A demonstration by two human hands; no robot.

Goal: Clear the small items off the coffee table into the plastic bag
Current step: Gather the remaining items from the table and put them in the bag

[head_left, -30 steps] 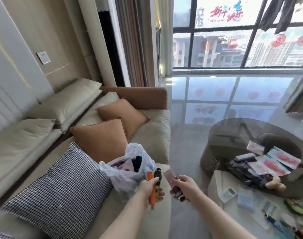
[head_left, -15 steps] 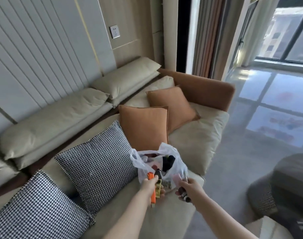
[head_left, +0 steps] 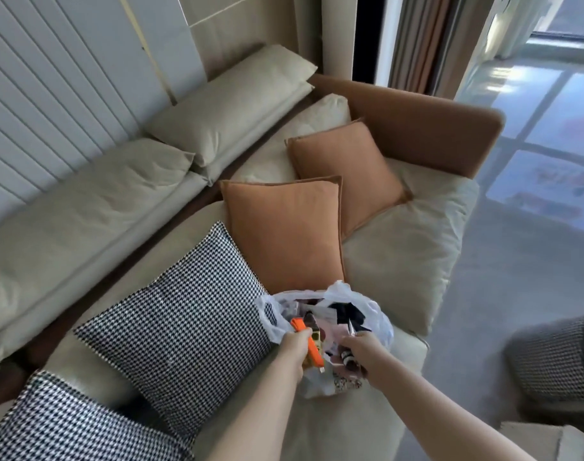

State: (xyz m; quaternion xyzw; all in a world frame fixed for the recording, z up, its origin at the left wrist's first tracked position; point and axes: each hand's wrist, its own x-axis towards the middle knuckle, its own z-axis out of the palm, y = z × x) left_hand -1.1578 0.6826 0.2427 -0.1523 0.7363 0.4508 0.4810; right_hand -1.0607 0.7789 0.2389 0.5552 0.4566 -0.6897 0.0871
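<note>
Left hand (head_left: 295, 342) is gripping an orange plastic stick-shaped item (head_left: 308, 344); right hand (head_left: 360, 349) is pinching small dark items (head_left: 347, 356) above the crumpled translucent plastic bag (head_left: 377, 317). Risk: the 2 loads may be missing its slack mouth.

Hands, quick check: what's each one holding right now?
Left hand: grips an orange tool over the plastic bag.
Right hand: grips a small dark item, type unclear.

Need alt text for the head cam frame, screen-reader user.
A person's two hands hover over an open white plastic bag on a beige sofa: the left hand holds an orange item, the right hand small dark items. Two orange cushions and a houndstooth cushion lie behind the bag.
</note>
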